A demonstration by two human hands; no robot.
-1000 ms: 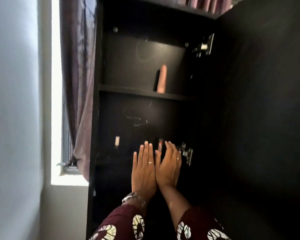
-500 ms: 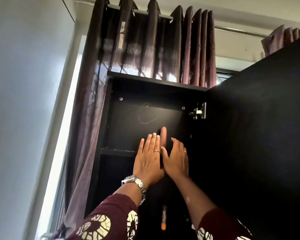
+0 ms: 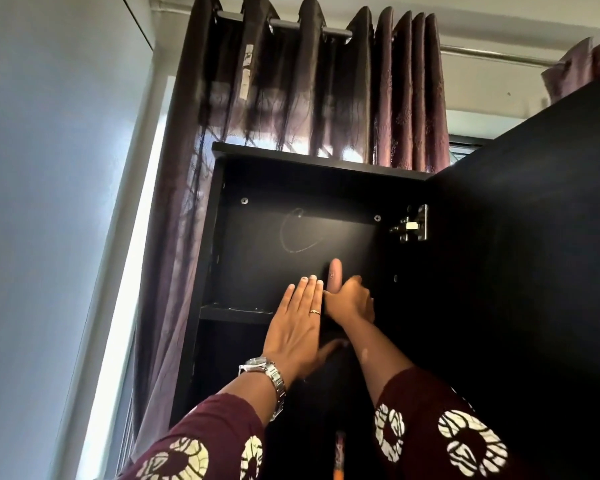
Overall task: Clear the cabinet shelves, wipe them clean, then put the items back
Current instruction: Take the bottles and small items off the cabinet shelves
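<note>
Left hand [image 3: 300, 320]: reaching up flat, fingers straight, just left of the pink tube [image 3: 335, 271].
Right hand [image 3: 350, 303]: curling round the pink tube's base.

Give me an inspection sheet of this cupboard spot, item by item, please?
Surface: black cabinet shelf; a curved pale scuff marks the back panel above it.
Job's things: peach-coloured cylinder standing upright on that shelf; tube with an orange end lower down, partly out of view.
Clutter: nothing seen.
Hands: left hand flat with straight fingers, just left of the cylinder; right hand at the cylinder's base, but I cannot tell whether it grips it.
Cables: nothing seen.
Surroundings: open cabinet door on the right with a metal hinge; purple curtain on a rod behind; bright window to the left.
</note>
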